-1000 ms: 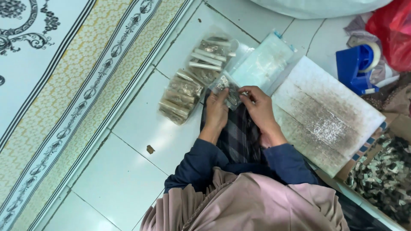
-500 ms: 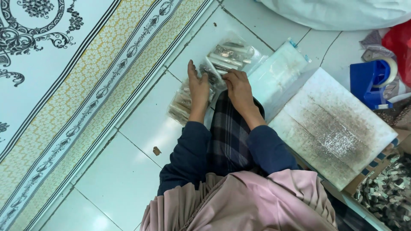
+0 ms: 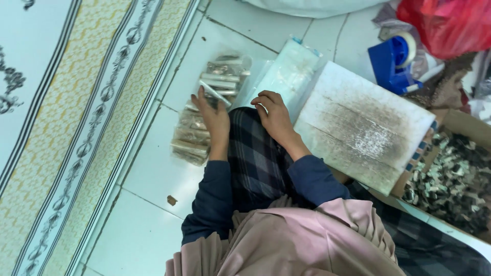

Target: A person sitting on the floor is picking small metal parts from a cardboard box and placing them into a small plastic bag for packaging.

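My left hand lies flat on a row of small clear packets filled with brownish pieces, stacked on the white floor tiles; its fingers are apart and touch a packet. My right hand rests with curled fingers on my knee in dark checked cloth, at the edge of a stack of empty clear plastic bags. Nothing shows inside the right hand. More filled packets lie beyond the left hand.
A worn white board lies to the right of my knee. Beyond it stand a blue tape dispenser, a red plastic bag and a box of small dark pieces. A patterned mat covers the floor at left.
Both hands held a packet together a second ago; the left hand has since moved left and set it on the packet row, while the right hand stays on my knee.
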